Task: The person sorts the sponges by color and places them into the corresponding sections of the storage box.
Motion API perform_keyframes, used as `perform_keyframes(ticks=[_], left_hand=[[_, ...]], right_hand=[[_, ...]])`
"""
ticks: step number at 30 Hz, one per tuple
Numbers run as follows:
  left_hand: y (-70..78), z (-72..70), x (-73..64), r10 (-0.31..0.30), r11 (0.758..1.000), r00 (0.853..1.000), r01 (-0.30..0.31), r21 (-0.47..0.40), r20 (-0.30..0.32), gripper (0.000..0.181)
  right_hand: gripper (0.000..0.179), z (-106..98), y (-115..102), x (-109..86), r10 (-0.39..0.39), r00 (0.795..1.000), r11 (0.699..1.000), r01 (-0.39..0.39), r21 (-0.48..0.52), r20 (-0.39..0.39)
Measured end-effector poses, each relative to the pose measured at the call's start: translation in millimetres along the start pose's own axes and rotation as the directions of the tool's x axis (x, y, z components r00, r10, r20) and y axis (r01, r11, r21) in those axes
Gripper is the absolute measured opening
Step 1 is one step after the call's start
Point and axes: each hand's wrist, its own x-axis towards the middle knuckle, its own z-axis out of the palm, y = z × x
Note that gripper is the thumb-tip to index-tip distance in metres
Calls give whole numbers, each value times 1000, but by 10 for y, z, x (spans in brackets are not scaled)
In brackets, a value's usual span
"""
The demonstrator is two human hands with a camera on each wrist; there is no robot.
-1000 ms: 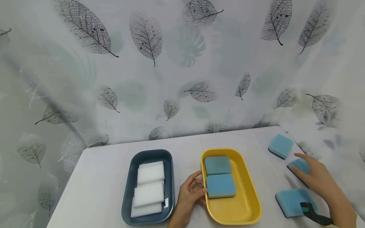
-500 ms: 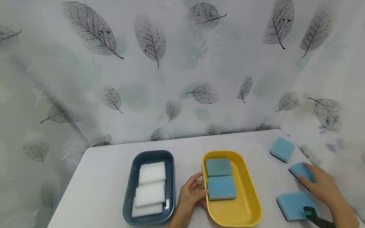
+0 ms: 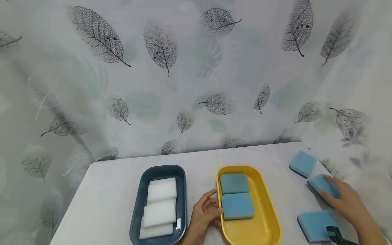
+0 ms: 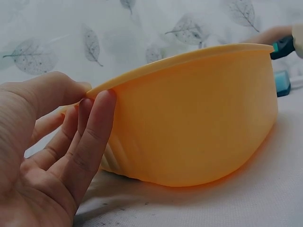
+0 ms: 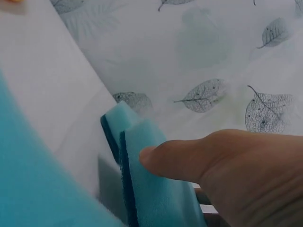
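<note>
My left hand [image 3: 202,215] pinches the left rim of a yellow plastic basin [image 3: 264,224], thumb over the edge and fingers against the outer wall [image 4: 194,123]. Two blue sponges [image 3: 238,206] lie one behind the other along the basin's left side. On the right, my right hand [image 3: 349,203] grips another blue sponge [image 3: 323,185] with a dark underside, thumb pressed on its near face. In the right wrist view this sponge is tilted and throws a shadow on the table, and some of the fingers are hidden behind it.
One blue sponge [image 3: 303,164] lies behind the held one, and another [image 3: 318,224] in front, partly covered by the wrist strap [image 3: 335,234]. A dark blue basin [image 3: 138,207] with several white sponges [image 3: 160,213] stands left. Leaf-patterned sheeting [image 3: 196,81] hangs behind the white table [image 3: 104,200].
My right hand has come down onto the middle right sponge, closed its fingers around it and tilted it slightly. The left hand stays at the yellow basin's rim.
</note>
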Motion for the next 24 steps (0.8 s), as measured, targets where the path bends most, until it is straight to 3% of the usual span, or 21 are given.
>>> perform_keyframes(ticks=[3,10,16,24], left_hand=[[-27,-2,-25,8,1000,1000,-8,-3,1,72],[-45,-4,-24,9,1000,1000,-10,-12,-4,72],[-26,7,-9,-2,1000,1000,2,8,2,70],[3,-6,-3,-11,1000,1000,11,23,-11,70]], right_hand=[[78,-28,-148,-3,-59,998,997,60,43,-38],[82,-85,-524,-29,-104,992,985,112,128,-66],[77,-131,-850,-60,-207,969,962,227,149,-138],[81,-61,-1142,-106,-177,982,966,186,180,-68]])
